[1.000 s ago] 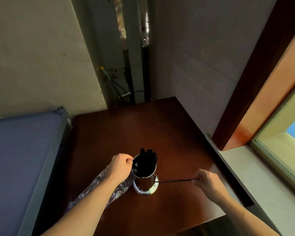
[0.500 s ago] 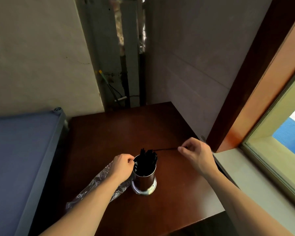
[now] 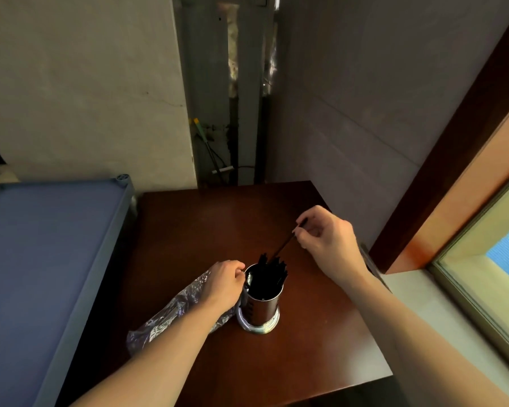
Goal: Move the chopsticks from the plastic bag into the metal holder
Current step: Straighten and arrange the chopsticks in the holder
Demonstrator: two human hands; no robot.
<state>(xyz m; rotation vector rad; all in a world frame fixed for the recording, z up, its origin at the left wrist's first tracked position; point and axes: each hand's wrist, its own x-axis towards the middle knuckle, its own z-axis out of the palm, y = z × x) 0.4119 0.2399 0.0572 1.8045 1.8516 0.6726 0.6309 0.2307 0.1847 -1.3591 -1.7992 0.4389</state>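
With the right hand [image 3: 328, 242] pinching one thin black chopstick [image 3: 285, 245] tip-down over the cylindrical metal holder [image 3: 262, 301] — braced by the gripping left hand [image 3: 225, 284] — the person should lower it steeply among the bundle

The left forearm covers the middle of the plastic bag [image 3: 171, 317] at lower centre, so whether any chopsticks remain inside cannot be told. The left hand [image 3: 225, 284] hides the near-left side of the metal holder [image 3: 260, 304], and how its fingers lie on the rim is unclear. The bundle of chopsticks [image 3: 269, 273] in the holder merges into one dark mass; they cannot be counted. The lower end of the single chopstick [image 3: 285, 245] in the grip of the right hand [image 3: 326, 240] is lost against that bundle. Both arms are cut off by the bottom edge, and the worktop [image 3: 306, 362] runs out of view at lower centre.
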